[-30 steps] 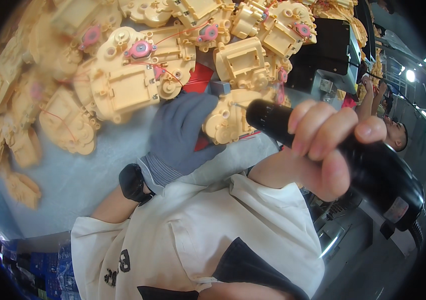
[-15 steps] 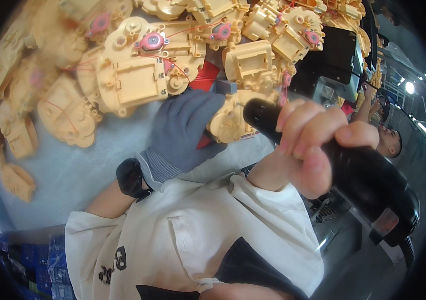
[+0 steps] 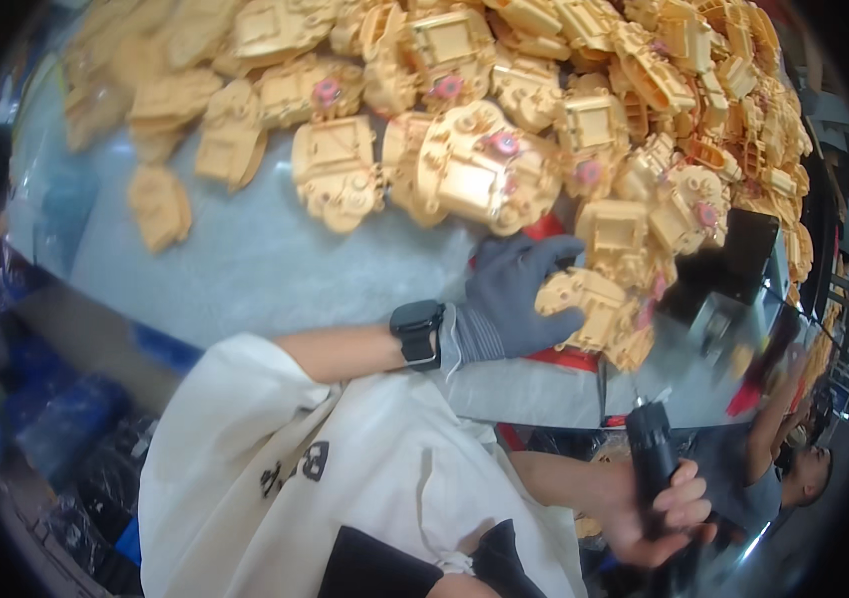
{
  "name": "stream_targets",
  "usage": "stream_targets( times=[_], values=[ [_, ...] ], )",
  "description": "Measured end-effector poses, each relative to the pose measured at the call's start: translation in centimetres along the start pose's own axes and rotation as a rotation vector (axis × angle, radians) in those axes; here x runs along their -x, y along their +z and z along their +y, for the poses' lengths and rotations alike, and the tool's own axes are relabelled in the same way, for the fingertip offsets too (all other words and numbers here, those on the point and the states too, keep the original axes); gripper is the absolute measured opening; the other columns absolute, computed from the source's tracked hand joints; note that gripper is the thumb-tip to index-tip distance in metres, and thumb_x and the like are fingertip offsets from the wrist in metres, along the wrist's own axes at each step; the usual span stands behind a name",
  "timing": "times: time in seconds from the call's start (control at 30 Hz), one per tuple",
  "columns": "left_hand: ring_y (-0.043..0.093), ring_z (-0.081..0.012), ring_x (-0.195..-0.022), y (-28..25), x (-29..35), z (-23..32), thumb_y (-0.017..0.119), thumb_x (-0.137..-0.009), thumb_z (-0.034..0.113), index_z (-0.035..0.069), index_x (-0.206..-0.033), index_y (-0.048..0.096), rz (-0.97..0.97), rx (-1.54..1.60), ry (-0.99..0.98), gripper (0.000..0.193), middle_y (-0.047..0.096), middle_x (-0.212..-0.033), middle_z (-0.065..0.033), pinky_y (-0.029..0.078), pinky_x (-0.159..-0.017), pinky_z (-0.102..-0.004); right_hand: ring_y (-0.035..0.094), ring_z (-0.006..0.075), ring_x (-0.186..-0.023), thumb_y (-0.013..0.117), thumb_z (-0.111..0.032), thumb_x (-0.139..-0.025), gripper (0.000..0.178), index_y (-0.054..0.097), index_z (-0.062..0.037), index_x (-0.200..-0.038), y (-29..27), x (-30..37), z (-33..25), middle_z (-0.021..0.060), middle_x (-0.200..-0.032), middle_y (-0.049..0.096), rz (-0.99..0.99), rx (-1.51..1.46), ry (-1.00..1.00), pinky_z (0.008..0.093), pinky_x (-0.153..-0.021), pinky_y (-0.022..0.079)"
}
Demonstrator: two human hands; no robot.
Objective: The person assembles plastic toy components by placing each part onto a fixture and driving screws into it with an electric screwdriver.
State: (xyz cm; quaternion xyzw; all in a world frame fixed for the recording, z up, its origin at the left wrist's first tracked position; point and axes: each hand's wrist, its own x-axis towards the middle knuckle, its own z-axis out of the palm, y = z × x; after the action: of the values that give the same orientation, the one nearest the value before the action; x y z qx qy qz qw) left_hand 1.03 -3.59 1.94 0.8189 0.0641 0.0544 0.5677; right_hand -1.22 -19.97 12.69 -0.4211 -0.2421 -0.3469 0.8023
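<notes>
My left hand (image 3: 516,299), in a grey glove, grips the left end of a pale yellow plastic housing (image 3: 599,311), fingers on its far side and thumb on its near side. The housing lies over a red piece (image 3: 569,359) on the table. My bare right hand (image 3: 659,513) is wrapped around a black electric screwdriver (image 3: 650,439). The screwdriver's bit points up toward the housing and stands apart from it. Part of the tool's body is hidden behind my fingers and the lower edge.
Many more yellow housings (image 3: 339,164), several with pink round parts (image 3: 504,144), are heaped along the far side of the grey table (image 3: 235,259). A black box-like device (image 3: 728,261) stands to the right. Another person (image 3: 758,478) is at the far right.
The screwdriver has moved away from the housing, down toward my body, still in my right hand. My left hand stays at the housing. The whole view has shifted and shows more of the table.
</notes>
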Motion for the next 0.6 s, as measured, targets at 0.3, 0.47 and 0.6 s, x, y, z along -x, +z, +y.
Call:
stream_targets(
  times=[0.3,0.47,0.6],
  values=[
    [0.055,-0.0289,-0.090,-13.7,5.6,0.3,0.066,-0.053,-0.008,0.006,-0.108,0.057,0.435,-0.323,0.645,0.057,0.059,-0.099,-0.0082,0.046,-0.082,-0.0396,0.048,0.0179,-0.057,0.047,-0.004,-0.077,0.048,0.030,0.0019,-0.121,-1.0,2.5,6.0,0.0078,-0.065,0.044,-0.055,0.412,0.183,0.0357,-0.060,0.042],
    [0.059,-0.0278,-0.092,-19.8,15.3,-3.0,0.061,-0.072,-0.007,0.002,-0.109,0.054,1.185,-0.685,0.000,0.039,0.059,-0.101,-0.0132,0.049,-0.079,-0.0393,0.048,0.0164,-0.059,0.054,-0.003,-0.077,0.052,0.029,0.0017,-0.123,-0.8,2.7,7.0,0.0071,-0.070,0.046,-0.048,0.439,0.361,0.0356,-0.066,0.044],
    [0.058,-0.0235,-0.095,-26.3,31.1,-10.9,0.057,-0.082,-0.002,-0.001,-0.114,0.050,1.559,0.444,-0.155,0.032,0.059,-0.106,-0.0133,0.049,-0.080,-0.0347,0.050,0.0141,-0.067,0.056,0.000,-0.080,0.053,0.032,0.0031,-0.127,-1.2,2.3,8.3,0.0067,-0.071,0.048,-0.258,0.457,0.343,0.0457,-0.087,0.045]
  ],
)
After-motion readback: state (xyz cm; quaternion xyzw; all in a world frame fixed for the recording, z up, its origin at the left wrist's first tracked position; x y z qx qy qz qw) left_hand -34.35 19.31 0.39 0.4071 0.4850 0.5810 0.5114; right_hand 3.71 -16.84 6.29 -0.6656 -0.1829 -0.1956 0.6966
